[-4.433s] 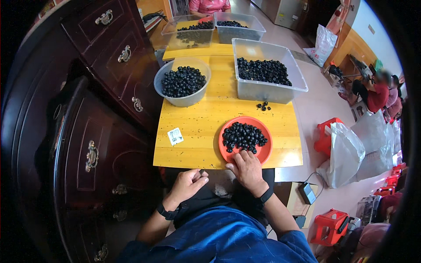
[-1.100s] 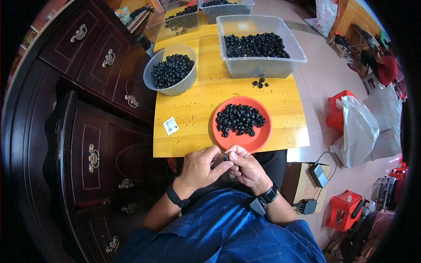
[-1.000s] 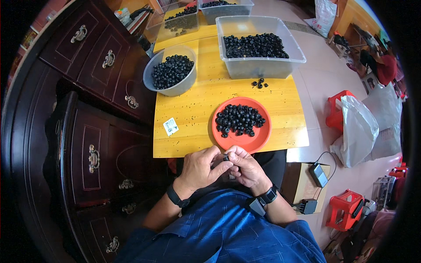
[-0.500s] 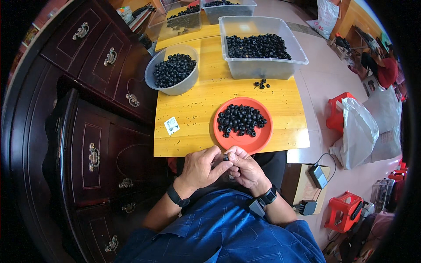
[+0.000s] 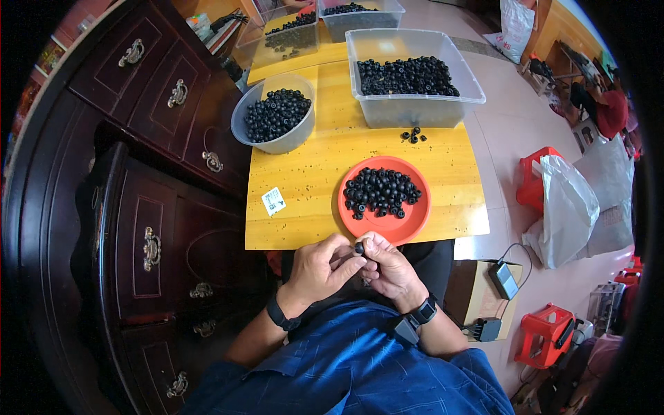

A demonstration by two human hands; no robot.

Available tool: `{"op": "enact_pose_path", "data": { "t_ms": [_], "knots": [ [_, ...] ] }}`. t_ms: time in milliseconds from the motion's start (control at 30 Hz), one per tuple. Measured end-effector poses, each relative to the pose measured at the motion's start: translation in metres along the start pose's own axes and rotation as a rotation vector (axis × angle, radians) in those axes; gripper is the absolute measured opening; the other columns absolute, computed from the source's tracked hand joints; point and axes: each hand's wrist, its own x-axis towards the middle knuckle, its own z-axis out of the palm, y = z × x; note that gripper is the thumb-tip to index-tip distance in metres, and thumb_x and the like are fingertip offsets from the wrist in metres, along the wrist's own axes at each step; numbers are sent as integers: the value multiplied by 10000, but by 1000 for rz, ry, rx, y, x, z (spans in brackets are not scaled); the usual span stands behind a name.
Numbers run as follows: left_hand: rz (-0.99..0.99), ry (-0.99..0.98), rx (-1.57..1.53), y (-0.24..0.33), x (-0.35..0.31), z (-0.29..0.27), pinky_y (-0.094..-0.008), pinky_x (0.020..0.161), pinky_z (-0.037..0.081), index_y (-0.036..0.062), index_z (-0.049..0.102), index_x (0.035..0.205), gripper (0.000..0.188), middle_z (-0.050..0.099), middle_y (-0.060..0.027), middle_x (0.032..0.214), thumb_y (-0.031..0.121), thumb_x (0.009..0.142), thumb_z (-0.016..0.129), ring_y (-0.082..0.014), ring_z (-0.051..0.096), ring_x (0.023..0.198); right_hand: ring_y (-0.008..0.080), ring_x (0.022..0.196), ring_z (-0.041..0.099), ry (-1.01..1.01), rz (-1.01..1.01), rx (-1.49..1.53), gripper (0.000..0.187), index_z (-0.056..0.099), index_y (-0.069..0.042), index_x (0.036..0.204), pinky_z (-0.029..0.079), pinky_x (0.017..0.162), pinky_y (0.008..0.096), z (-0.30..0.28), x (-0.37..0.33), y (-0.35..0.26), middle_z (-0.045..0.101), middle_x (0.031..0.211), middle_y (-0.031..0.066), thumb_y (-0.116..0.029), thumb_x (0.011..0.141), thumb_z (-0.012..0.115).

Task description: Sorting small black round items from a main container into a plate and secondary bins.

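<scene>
Just in front of the table's near edge, my two hands meet at the fingertips around one small black bead [image 5: 359,247]. My right hand [image 5: 392,268] pinches it between thumb and fingers. The curled fingers and thumb of my left hand [image 5: 315,271] close on it from the other side; part of their grip is hidden. Beyond my fingers, a round orange-red plate [image 5: 377,225] holds a heap of similar black beads [image 5: 384,188] with holes through them.
On the yellow table [image 5: 304,228] stand a round translucent tub [image 5: 285,144] and a rectangular clear bin [image 5: 415,114], both holding black beads. A few loose beads [image 5: 413,135] lie by the bin. A white label [image 5: 273,201] is at left. Dark drawers [image 5: 166,235] flank the left side.
The view has shifted slightly, so the table sits a little lower. The bead shows a bit more between my fingertips, and my hands stay together in nearly the same place.
</scene>
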Motion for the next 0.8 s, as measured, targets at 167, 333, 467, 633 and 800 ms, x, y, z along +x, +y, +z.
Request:
{"op": "enact_pose_path", "data": {
  "t_ms": [167,333,467,633,800],
  "knots": [
    [-81,-6,-41,8,6,-3,-289,487,382,45,645,971,203,491,-6,564,175,862,756,-115,452,483,17,583,471,-11,42,24,130,608,-113,997,395,492,152,-6,4,2,591,803,-32,-241,989,630],
    [-37,-187,66,0,20,-17,-305,498,414,54,650,960,181,487,-35,561,143,833,742,-153,491,484,37,622,508,12,80,-22,134,600,-121,981,416,508,169,-14,5,9,589,822,-31,-253,1006,600],
    [-136,-104,200,-19,53,-51,-295,515,418,26,647,972,203,495,-25,573,157,847,739,-115,482,518,125,813,648,99,149,60,220,620,-71,1108,509,623,223,-20,1,10,686,1075,81,-263,1028,546],
    [-90,343,311,-11,99,-88,-288,540,433,-13,663,1074,278,524,-21,619,142,860,750,-78,473,568,252,1165,631,27,167,194,386,560,-16,1322,552,814,290,-20,-2,6,594,1344,184,-271,1034,517],
    [-157,-4,206,-4,63,-58,-288,554,449,5,676,1101,288,548,-34,629,145,860,750,-89,492,565,287,1283,553,36,168,238,449,520,-12,1376,521,940,353,-6,2,0,553,1397,183,-299,1030,517]
  ]
}}
